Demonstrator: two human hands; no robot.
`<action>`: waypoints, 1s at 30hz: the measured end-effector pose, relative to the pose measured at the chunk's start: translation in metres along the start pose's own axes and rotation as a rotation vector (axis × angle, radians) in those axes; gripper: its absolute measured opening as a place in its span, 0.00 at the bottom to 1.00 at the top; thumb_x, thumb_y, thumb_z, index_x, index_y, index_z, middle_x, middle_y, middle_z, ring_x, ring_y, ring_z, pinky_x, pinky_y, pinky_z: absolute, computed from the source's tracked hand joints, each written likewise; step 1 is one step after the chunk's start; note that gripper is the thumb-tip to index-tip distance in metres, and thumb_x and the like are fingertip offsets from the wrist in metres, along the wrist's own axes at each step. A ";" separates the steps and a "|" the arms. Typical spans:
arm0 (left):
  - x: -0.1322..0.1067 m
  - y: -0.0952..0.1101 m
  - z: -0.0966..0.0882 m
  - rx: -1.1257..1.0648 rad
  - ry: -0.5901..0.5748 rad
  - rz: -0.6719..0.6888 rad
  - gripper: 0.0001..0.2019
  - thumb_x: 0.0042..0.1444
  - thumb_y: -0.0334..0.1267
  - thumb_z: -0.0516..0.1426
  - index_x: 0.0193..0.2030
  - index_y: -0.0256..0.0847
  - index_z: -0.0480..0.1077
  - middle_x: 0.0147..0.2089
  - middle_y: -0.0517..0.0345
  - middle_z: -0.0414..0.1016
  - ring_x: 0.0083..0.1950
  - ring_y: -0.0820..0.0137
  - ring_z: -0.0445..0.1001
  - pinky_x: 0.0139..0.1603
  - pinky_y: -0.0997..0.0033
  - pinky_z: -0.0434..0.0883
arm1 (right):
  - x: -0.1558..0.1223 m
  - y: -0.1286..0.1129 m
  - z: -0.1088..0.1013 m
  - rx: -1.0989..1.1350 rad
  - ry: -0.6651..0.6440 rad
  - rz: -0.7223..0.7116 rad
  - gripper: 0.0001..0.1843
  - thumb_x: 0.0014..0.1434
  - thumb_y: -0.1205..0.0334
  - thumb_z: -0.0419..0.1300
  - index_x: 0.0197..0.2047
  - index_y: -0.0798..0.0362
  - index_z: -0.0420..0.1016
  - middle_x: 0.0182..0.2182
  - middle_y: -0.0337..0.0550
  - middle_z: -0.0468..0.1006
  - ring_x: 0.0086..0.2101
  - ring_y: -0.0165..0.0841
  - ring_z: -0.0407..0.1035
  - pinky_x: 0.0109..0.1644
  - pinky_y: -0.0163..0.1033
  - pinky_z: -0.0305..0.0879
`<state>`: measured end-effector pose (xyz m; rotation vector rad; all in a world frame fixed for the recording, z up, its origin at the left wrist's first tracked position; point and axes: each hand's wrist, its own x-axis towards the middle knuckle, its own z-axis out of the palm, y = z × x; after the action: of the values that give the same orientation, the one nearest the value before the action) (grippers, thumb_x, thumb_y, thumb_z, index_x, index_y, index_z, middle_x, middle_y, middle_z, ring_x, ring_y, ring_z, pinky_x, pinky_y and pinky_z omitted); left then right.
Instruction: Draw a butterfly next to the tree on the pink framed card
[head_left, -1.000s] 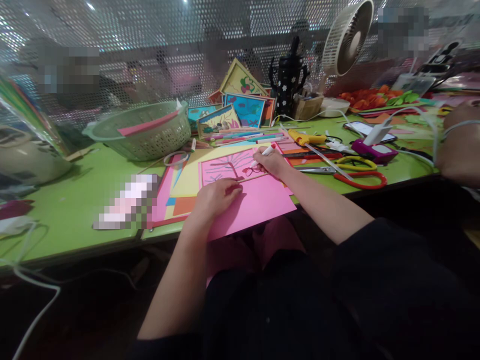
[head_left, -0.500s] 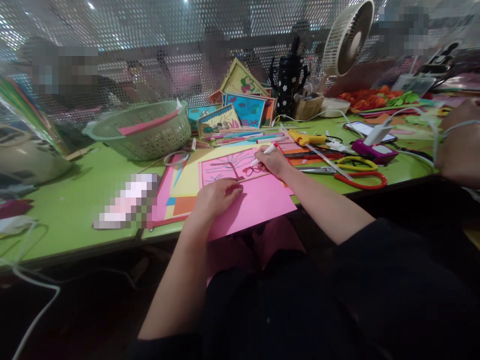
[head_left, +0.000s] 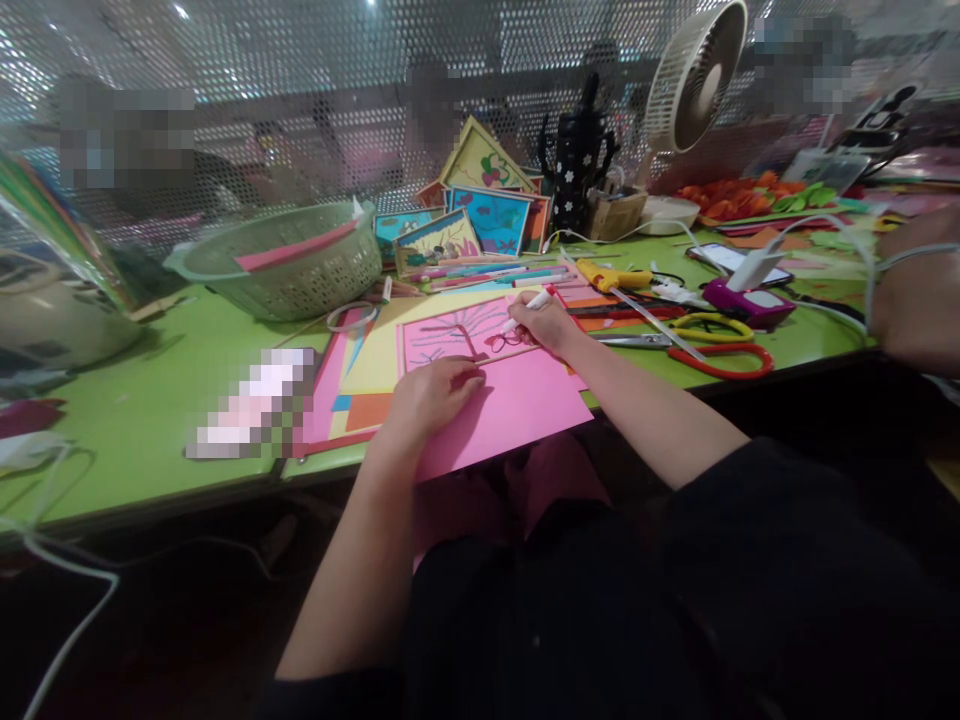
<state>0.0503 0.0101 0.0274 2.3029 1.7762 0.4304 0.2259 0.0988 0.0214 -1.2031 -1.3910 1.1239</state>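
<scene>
My right hand [head_left: 546, 324] is closed around a white marker with a red end [head_left: 539, 299]. The marker's tip meets a small pink picture [head_left: 439, 332], on which a dark branching tree and reddish loops are drawn. A thin wooden strip runs along the picture's lower edge. My left hand [head_left: 429, 395] lies over the near left corner of the picture, its fingers loosely bent and resting by that strip. Beneath it, a larger pink sheet [head_left: 534, 400] juts past the table's front edge. Yellow paper [head_left: 371, 368] and other coloured sheets lie under the picture.
To the right lie red-handled scissors [head_left: 757, 362], yellow-handled scissors and a yellow glue gun [head_left: 615, 277]. A green basket [head_left: 300, 270], framed pictures, a black flask [head_left: 581, 170] and a fan [head_left: 694, 80] stand behind. Another person's arm [head_left: 919, 290] shows at the right edge.
The marker in my right hand has shifted very slightly over the reddish loops. My left hand stays in place.
</scene>
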 end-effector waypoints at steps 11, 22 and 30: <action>0.000 0.000 0.001 0.003 0.003 0.003 0.14 0.61 0.40 0.54 0.49 0.46 0.77 0.57 0.57 0.76 0.55 0.60 0.74 0.51 0.63 0.71 | -0.002 -0.003 0.001 -0.008 0.007 0.010 0.15 0.54 0.73 0.57 0.19 0.52 0.60 0.08 0.28 0.63 0.10 0.21 0.55 0.13 0.24 0.50; 0.001 0.000 0.000 0.014 -0.009 0.000 0.14 0.61 0.40 0.54 0.50 0.45 0.77 0.57 0.57 0.75 0.56 0.59 0.74 0.52 0.63 0.70 | -0.002 -0.002 0.001 -0.030 0.013 0.008 0.15 0.54 0.73 0.57 0.19 0.52 0.59 0.08 0.28 0.62 0.10 0.21 0.54 0.14 0.25 0.50; 0.001 0.000 0.000 0.011 -0.005 0.012 0.14 0.61 0.40 0.54 0.49 0.45 0.77 0.57 0.56 0.75 0.56 0.59 0.74 0.52 0.62 0.70 | 0.001 0.003 0.001 -0.048 0.000 -0.007 0.15 0.53 0.74 0.55 0.19 0.52 0.59 0.08 0.28 0.62 0.10 0.21 0.54 0.14 0.25 0.50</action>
<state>0.0504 0.0108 0.0272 2.3214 1.7680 0.4177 0.2253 0.0996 0.0187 -1.2316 -1.4280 1.0913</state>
